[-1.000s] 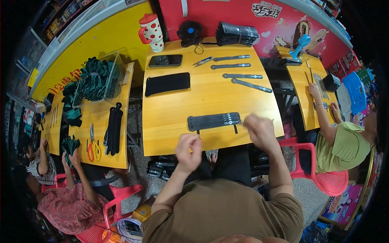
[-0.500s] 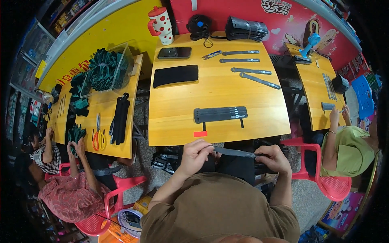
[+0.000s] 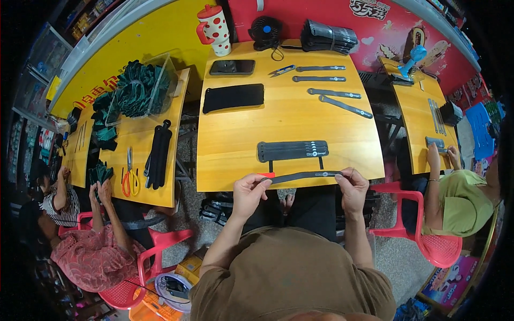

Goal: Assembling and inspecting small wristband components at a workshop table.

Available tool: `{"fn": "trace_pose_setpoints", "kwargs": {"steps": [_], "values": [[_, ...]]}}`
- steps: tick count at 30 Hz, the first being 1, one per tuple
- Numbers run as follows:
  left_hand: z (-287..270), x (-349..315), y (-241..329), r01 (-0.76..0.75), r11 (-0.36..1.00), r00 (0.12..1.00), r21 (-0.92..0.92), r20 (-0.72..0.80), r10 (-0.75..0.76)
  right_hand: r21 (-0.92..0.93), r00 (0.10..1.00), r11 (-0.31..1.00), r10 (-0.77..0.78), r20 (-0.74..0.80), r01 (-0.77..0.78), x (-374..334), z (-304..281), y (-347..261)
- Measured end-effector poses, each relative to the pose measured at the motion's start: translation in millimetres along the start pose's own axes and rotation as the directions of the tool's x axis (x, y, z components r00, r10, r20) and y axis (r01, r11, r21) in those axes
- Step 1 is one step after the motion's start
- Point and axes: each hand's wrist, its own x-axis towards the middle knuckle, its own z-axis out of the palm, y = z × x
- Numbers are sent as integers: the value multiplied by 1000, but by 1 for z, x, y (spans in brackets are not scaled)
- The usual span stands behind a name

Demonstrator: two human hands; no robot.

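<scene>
A dark grey strap (image 3: 300, 176) with a pale printed mark is stretched level over the table's near edge. My left hand (image 3: 249, 193) pinches its left end and my right hand (image 3: 353, 188) pinches its right end. Just beyond it lies a neat stack of similar grey straps (image 3: 292, 151) across two narrow black bands (image 3: 320, 162). A small red piece (image 3: 266, 175) sits near my left hand, partly covered. Farther right, several single grey straps (image 3: 334, 93) lie apart on the table.
The yellow table (image 3: 230, 155) also carries a phone (image 3: 232, 67), a black fabric pad (image 3: 234, 98), blue thread snips (image 3: 282, 70), a dotted tumbler (image 3: 216, 31), a fan (image 3: 265, 32) and a strap bundle (image 3: 327, 37). People work at tables on both sides.
Both hands have moved forward from over my lap to the table's near edge, bringing the strap along. Its printed face now shows, and it lies straighter between them.
</scene>
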Motion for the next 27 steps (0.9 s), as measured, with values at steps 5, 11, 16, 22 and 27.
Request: {"fn": "trace_pose_setpoints", "kwargs": {"steps": [5,11,16,22,27], "values": [[-11,12,1,50,996,999,73,-9,-49,-215,998,976,-24,53,35,6,7,7],[-9,27,5,48,995,999,92,-20,-47,-309,995,948,-91,-29,77,24,10,25],[-4,45,-3,-59,990,989,129,-127,76,-500,955,824,-297,23,268,47,21,34],[-4,48,-12,-41,986,983,163,-169,69,-560,925,756,-377,51,339,51,21,48],[-2,50,-12,-11,980,978,201,-202,52,-609,921,717,-385,62,341,53,26,43]]}}
